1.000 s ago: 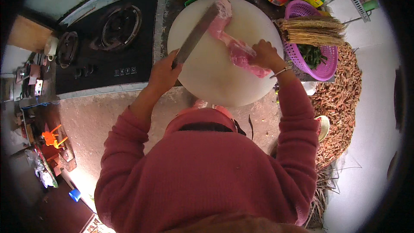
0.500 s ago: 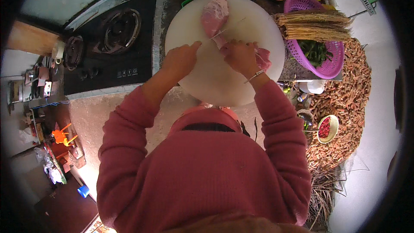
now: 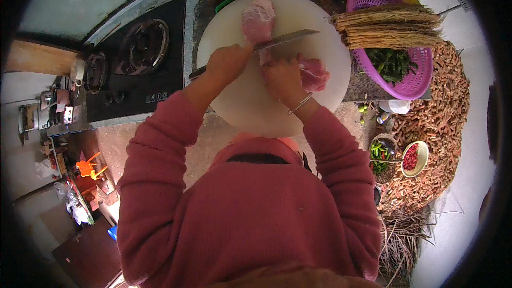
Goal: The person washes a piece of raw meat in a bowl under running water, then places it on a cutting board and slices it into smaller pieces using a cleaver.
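A round white cutting board (image 3: pixel 229 104) lies before me on the counter, with raw meat on it. One pink, rounded chunk of meat (image 3: pixel 258 20) rests toward the far side of the board. My left hand (image 3: pixel 228 65) is closed around a knife (image 3: pixel 288 38), whose blade points right and lies across the near end of that chunk. Just below the blade, my right hand (image 3: pixel 284 78) grips the meat with curled fingers. A redder part of the meat (image 3: pixel 313 74) sticks out to the right of this hand. Its fingers partly hide the meat they hold.
Left of the board is a black gas cooktop (image 3: pixel 141 82). At the right a purple basket (image 3: pixel 417 88) holds green leaves, with a straw brush (image 3: pixel 392 28) across it. Jars stand behind. Below lie a bowl of red chillies (image 3: pixel 421 160) and a heap of corn cobs (image 3: pixel 442 122).
The knife has tilted, so its blade shows broadside instead of as a thin line. Both hands have shifted slightly, and the right one has come a little nearer to me.
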### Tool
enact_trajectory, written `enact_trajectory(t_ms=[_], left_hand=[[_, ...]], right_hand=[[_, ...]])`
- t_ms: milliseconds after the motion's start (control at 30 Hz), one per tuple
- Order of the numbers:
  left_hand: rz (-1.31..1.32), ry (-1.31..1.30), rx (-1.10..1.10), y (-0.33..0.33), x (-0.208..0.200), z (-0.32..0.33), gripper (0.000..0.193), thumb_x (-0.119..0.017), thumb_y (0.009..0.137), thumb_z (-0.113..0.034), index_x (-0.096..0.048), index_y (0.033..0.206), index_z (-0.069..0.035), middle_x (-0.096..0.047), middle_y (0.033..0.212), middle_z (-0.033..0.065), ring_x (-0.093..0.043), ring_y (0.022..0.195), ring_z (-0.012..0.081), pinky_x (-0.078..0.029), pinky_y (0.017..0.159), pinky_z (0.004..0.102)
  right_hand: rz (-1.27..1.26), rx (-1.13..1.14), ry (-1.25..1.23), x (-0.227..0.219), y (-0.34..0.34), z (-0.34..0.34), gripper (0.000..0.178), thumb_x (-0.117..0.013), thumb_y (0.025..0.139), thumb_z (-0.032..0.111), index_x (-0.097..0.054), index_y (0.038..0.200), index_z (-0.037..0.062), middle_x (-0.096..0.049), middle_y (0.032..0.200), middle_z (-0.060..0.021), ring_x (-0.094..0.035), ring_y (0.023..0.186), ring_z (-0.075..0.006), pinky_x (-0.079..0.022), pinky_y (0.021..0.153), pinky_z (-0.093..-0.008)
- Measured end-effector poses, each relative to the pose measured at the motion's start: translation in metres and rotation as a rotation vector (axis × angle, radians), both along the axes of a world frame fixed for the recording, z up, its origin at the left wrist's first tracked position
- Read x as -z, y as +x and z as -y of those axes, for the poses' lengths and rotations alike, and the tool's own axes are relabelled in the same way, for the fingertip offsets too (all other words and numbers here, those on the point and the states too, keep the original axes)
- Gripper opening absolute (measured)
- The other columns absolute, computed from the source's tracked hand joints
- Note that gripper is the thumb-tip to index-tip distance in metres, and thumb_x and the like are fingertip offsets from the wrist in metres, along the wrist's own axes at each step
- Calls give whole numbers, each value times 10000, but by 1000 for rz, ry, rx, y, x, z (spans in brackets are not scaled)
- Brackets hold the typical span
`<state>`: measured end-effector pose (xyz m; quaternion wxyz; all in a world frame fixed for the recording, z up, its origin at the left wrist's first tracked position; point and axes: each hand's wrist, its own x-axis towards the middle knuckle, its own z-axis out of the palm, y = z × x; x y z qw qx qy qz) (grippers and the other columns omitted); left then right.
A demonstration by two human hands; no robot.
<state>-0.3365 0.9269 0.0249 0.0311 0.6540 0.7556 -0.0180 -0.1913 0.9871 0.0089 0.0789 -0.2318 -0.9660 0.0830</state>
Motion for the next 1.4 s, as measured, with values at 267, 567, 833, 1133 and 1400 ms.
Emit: enact_trajectory(t_ms=[267, 567, 833, 1133, 1400], left_hand=[[-35, 1, -57, -17, -13, 37, 231, -454, 737, -104, -477, 965, -137, -539, 674, 113, -559, 596, 279, -438, 492, 380], [-31, -17, -138, -16, -2, 4, 167, -458, 756, -125, -505, 916, -129, -563, 679, 129, -564, 622, 293, -437, 525, 409], [537, 5, -498, -48, -24, 7, 266, -558, 695, -244, -549, 865, -39, -578, 789, 163, -552, 758, 334, -427, 638, 397], [604, 115, -617, -36, -26, 43, 284, -553, 697, -254, -549, 871, -29, -575, 798, 180, -540, 777, 344, -419, 669, 388], [508, 207, -735, -28, -25, 95, 286, -501, 734, -269, -537, 903, -41, -578, 797, 176, -537, 771, 356, -417, 671, 415]], right_hand=[[31, -46, -29, -6, 6, -7, 448, -486, 645, 69, -438, 1089, 22, -574, 737, -81, -559, 644, -250, -373, 618, -434], [-107, -97, 32, 6, 4, 1, 174, -515, 637, 126, -580, 795, 93, -576, 714, -67, -559, 644, -236, -359, 684, -455], [-26, -119, -115, -8, 15, -22, 107, -528, 618, 149, -596, 690, 109, -556, 580, -81, -547, 526, -256, -397, 545, -405], [-20, 2, -405, -19, 27, -71, 155, -497, 711, 204, -589, 760, 89, -578, 700, -110, -553, 680, -303, -427, 644, -397], [-34, -6, -168, -8, -6, -61, 236, -510, 670, 245, -580, 751, 35, -541, 847, -143, -522, 854, -332, -398, 726, -458]])
